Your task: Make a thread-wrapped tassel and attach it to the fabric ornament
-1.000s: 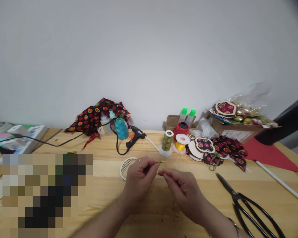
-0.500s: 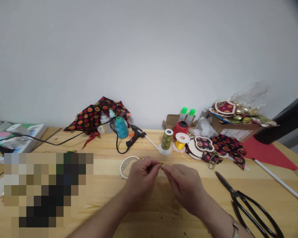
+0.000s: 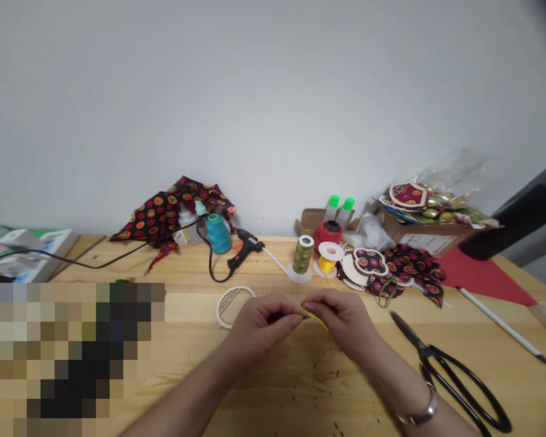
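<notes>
My left hand [image 3: 266,323] and my right hand [image 3: 343,315] meet at the fingertips over the middle of the wooden table. Both are closed in a pinch. A yellow cord [image 3: 318,320] runs from between the fingertips along the underside of my right thumb. At the tips of my left thumb and forefinger is a small dark-gold piece, too tiny to name. Just behind my left hand lies a round wooden frame [image 3: 219,309] with a lattice, partly covered by that hand. Beyond my hands stand a spool of yellow cord [image 3: 326,266] and an olive thread spool [image 3: 304,255].
Black scissors [image 3: 422,349] and a white stick [image 3: 503,325] lie at right. A glue gun [image 3: 246,252], a teal thread cone [image 3: 218,233] and patterned fabric [image 3: 150,218] are at back left. A full cardboard box [image 3: 430,240] stands at back right. Pixelation covers the lower left.
My right hand has turned and risen slightly, showing more yellow cord under its thumb. My left fingertips have shifted a little right and down. The whole view has moved slightly.
</notes>
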Demonstrator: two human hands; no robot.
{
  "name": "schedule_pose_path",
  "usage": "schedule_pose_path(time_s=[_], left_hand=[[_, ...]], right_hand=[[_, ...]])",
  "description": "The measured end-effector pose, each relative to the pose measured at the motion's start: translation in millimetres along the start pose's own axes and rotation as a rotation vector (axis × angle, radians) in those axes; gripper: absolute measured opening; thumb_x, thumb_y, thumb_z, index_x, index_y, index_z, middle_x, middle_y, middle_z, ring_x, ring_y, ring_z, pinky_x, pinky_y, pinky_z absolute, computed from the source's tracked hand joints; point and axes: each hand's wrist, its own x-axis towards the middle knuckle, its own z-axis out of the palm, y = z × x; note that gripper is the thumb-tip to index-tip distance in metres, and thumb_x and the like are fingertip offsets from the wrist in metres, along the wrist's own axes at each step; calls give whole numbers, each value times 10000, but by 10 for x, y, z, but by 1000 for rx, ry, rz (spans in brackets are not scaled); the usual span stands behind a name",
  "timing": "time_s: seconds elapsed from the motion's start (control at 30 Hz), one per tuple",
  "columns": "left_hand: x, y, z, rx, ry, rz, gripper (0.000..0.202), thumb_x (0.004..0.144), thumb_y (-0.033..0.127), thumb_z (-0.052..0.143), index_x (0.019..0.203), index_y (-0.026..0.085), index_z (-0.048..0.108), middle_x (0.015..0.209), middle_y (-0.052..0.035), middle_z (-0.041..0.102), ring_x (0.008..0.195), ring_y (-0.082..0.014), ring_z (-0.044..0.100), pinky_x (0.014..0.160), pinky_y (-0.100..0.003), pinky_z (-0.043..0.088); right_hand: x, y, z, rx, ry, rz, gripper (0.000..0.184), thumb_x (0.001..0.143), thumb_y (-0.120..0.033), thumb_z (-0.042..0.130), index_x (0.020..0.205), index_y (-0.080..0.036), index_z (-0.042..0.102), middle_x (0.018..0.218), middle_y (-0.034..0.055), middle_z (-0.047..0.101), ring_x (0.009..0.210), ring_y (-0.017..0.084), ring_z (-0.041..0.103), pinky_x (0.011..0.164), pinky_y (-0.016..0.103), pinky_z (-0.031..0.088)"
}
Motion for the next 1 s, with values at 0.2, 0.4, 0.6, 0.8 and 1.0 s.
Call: schedule_pose_path(time_s=[0.2,0.4,0.6,0.8,1.0], left_hand=[[16,-73,-8,-166,127,-93,116,730,280,646,720,181,706,521,39,549,448,-68,390,416,-183,295],[49,-76,-2,-111,203,-76,121,750,271,636,709,171,690,593,20,627,505,-83,490,469,-186,373],[53,-125,1,5,256,9,116,766,258,613,728,173,681,689,-4,683,656,-139,598,624,-239,466],[25,-145,16,227,330,107,108,774,234,593,722,185,674,659,6,656,630,-138,583,596,-238,453],[20,-138,18,327,324,179,115,789,196,573,724,193,668,646,11,644,607,-130,569,575,-231,433]], right_hand=[[11,-23,72,188,-45,160,191,796,-305,588,772,-160,710,662,16,665,600,133,553,559,227,435],[-44,-80,133,260,-129,181,228,830,-326,540,794,-163,697,641,-8,592,592,116,487,536,214,375],[-64,-80,155,282,-133,184,250,839,-315,518,812,-145,699,535,-38,450,487,83,375,454,196,310],[-94,-84,171,132,-98,45,241,867,-255,481,905,-173,705,564,-16,555,502,97,458,490,205,375],[-125,-119,168,-31,-68,-54,224,890,-221,453,853,-195,673,715,26,682,615,139,588,583,233,436]])
